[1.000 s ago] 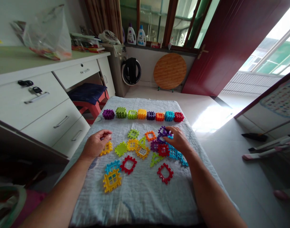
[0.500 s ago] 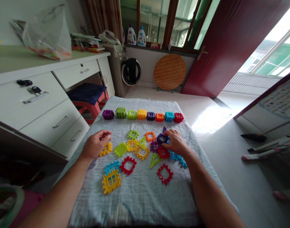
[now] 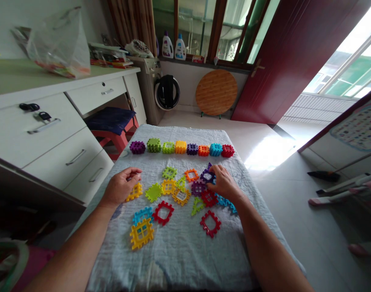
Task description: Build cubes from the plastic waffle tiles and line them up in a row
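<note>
My right hand (image 3: 224,181) has its thumb and fingers closed on a dark purple frame piece (image 3: 207,176) at the right of the loose pieces. Beside it lie a purple window piece (image 3: 198,188), a red piece (image 3: 209,198) and blue pieces (image 3: 226,202). My left hand (image 3: 122,186) rests at the left with curled fingers, next to a yellow piece (image 3: 136,192) partly hidden by it; whether it grips anything is unclear. Between the hands lie green (image 3: 154,192), yellow (image 3: 168,187) and orange (image 3: 191,175) pieces.
Several coloured stacks (image 3: 181,147) form a row across the cloth-covered table (image 3: 176,259). Nearer me are red frames (image 3: 163,213) and a yellow window piece (image 3: 142,233) overlapping a blue one. A stool (image 3: 112,121) and white drawers (image 3: 54,138) stand at the left.
My right hand's thumb and fingers have drawn closer around the dark purple piece, which has shifted very slightly. My left hand has stayed almost still.
</note>
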{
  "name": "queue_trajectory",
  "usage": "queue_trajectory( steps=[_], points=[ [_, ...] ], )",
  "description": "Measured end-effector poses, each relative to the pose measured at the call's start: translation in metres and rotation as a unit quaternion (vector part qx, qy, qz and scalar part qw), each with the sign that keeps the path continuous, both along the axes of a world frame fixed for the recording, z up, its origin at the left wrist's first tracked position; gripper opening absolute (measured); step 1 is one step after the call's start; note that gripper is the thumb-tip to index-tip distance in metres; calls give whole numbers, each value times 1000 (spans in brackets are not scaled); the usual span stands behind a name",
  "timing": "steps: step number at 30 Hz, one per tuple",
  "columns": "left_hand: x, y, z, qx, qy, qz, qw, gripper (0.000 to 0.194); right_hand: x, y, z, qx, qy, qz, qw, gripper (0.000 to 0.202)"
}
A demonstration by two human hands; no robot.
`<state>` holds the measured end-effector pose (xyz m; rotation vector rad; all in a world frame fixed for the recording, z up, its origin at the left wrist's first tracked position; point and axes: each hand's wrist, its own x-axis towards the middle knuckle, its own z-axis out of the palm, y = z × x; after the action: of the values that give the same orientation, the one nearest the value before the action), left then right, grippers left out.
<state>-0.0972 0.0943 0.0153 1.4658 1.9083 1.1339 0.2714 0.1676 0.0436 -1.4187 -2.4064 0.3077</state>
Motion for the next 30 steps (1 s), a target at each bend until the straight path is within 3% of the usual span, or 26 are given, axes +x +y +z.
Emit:
queue_trajectory(
  steps=[9, 30],
  points=[
    [-1, 0, 0, 3, 8, -4, 1000, 30, 0, 2, -2, 11, -24, -33, 999, 61],
    [-1, 0, 0, -2, -3, -1, 1000, 31, -9, -1, -1, 34, -33, -61, 997, 55]
  ],
)
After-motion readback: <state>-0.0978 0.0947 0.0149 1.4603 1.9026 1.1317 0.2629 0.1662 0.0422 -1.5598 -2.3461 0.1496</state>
